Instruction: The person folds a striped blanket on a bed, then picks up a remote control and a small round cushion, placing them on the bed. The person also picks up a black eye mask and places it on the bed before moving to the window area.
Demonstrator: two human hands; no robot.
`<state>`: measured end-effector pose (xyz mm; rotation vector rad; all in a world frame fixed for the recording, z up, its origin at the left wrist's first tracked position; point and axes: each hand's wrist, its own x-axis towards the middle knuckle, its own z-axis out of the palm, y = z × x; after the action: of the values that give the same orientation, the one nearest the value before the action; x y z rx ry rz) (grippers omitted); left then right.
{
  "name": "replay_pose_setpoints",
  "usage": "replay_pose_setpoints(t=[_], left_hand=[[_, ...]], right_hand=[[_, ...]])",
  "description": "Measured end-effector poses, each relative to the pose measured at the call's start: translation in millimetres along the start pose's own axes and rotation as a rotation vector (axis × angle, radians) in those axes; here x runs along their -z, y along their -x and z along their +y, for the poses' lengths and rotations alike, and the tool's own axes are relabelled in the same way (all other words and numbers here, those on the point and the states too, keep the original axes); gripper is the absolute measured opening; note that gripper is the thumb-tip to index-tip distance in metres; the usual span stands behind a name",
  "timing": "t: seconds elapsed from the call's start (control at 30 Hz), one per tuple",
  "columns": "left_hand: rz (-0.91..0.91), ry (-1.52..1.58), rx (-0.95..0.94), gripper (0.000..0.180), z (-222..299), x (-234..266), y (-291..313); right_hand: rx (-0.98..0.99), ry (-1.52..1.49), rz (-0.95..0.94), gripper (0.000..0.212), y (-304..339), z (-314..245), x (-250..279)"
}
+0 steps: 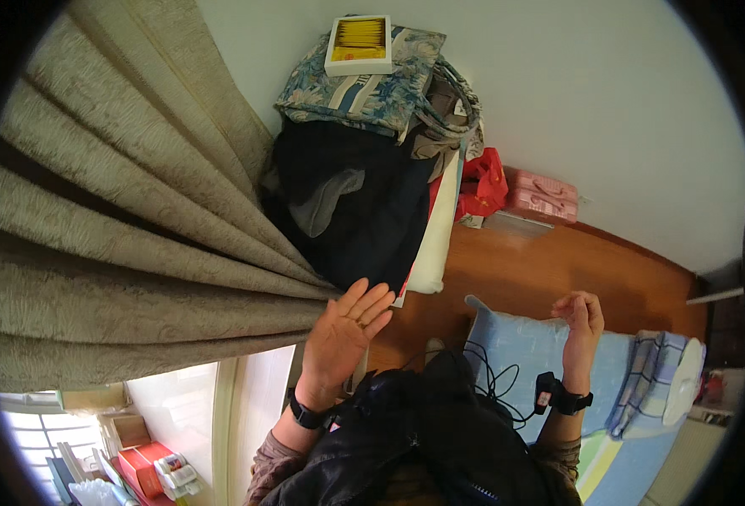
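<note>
My left hand [338, 341] is open, its palm turned up and its fingers stretched out, with nothing in it. It is beside the gathered edge of a beige patterned curtain [153, 202], just below a heap of dark cloth [368, 202]. A grey patch of cloth lies on the heap. My right hand [581, 320] is raised above the light-blue bedding [524, 346], its fingers loosely bent and no object visible in them. Both wrists wear black bands; a small black device [544, 392] with a cable sits by the right one.
Behind the dark cloth lies a floral bag [347, 97], topped by a white box [383, 63] of yellow packets. A red bag [486, 185] and a pink case [541, 196] stand by the wall. Plaid cloth [642, 371] lies at right; a red box [140, 468] stands lower left.
</note>
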<state>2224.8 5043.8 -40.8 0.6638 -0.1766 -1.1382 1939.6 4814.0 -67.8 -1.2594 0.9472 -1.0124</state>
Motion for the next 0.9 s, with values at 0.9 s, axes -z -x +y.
replay_pose_setpoints(t=[0.9], left_hand=[[-0.376, -0.158, 0.387, 0.027, -77.7, -54.5, -291.4]], right_hand=[[-0.07, 0.186, 0.976, 0.017, -2.8, -10.4, 248.4]])
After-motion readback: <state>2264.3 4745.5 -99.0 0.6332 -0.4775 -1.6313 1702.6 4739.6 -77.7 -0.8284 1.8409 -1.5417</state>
